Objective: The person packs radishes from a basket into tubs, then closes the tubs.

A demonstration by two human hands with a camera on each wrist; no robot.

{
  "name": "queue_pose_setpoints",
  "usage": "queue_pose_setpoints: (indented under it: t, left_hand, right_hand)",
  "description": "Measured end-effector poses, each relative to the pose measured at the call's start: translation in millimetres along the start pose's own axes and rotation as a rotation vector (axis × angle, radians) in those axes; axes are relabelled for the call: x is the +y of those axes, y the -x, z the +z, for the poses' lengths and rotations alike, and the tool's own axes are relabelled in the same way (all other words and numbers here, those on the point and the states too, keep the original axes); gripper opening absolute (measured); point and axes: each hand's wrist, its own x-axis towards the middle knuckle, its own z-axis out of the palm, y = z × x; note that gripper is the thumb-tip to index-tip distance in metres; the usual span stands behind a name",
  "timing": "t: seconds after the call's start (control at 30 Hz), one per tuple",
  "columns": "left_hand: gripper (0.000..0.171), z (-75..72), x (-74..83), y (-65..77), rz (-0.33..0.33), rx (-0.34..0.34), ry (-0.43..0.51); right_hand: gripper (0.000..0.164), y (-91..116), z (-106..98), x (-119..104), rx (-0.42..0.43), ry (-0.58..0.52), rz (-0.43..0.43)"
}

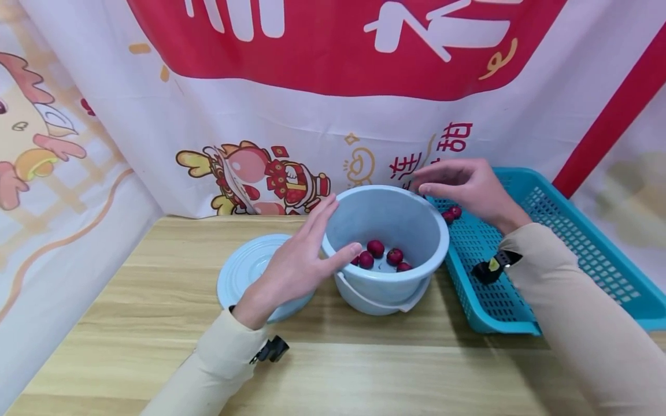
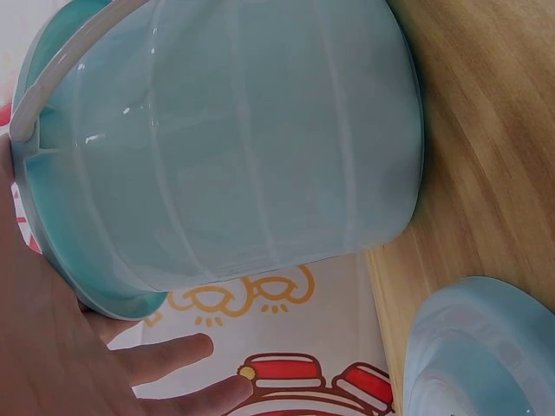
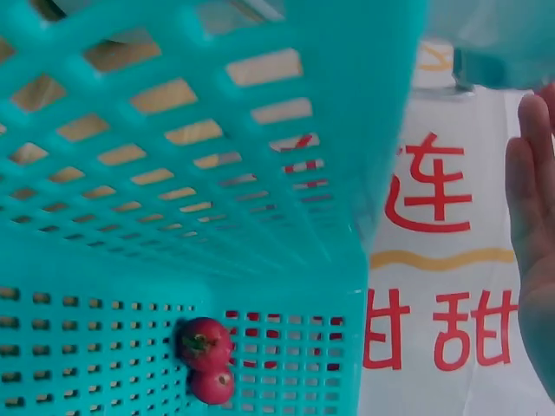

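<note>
A light blue bucket [image 1: 385,293] stands upright in the head view, with several small round dark red fruits [image 1: 375,248] on its floor. My left hand [image 1: 299,263] rests at the bucket's left rim, fingers extended and thumb across the edge. In the left wrist view its fingers [image 2: 169,357] reach past the rim. My right hand [image 1: 465,188] hovers by the far right rim, above the basket's left edge, fingers slightly bent. Nothing shows clearly between its fingers and thumb. Two red fruits [image 3: 206,344] lie in a corner of the teal basket [image 3: 260,299].
A round light blue lid [image 1: 236,274] lies on the wooden table [image 1: 130,312], left of the bucket and partly under my left arm. The basket stands close to the bucket's right side. A printed cloth [image 1: 302,121] hangs behind the table. The bucket's handle [image 1: 364,300] hangs down in front.
</note>
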Motion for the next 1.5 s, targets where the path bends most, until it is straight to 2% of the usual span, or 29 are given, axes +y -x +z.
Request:
queue_pose_setpoints:
  t: [0.17,0.33,0.47,0.67,1.07,1.3,1.5]
  left_hand:
    - [0.094,1.5,-1.3,0.3,0.000,0.002,0.005]
    - [0.095,3.8,-1.2,-0.7,0.008,-0.003,0.007]
    - [0.095,6.4,0.2,-2.0,0.018,-0.003,0.011]
    - [0.094,6.6,1.1,-1.5,0.019,-0.010,0.005]
    - [0.094,0.8,-0.3,-0.5,0.014,-0.010,-0.008]
    - [0.094,0.1,-0.5,-1.1,0.008,-0.011,-0.002]
    - [0.093,-0.2,-1.9,-0.6,0.008,-0.004,-0.006]
  right_hand:
    - [0.048,-1.9,-11.4,0.3,0.032,0.023,0.042]
    - [0.049,-4.2,-28.0,6.4,0.046,0.052,0.039]
    - [0.050,-5.7,-41.6,18.4,0.040,0.077,0.066]
    - [0.055,-6.9,-56.9,42.2,0.013,0.171,0.149]
    - [0.061,-4.1,-73.2,86.5,0.006,0.119,0.300]
    - [0.060,-4.9,-74.8,94.5,0.000,0.115,0.331]
    - [0.059,-8.6,-69.4,103.3,-0.063,0.124,0.390]
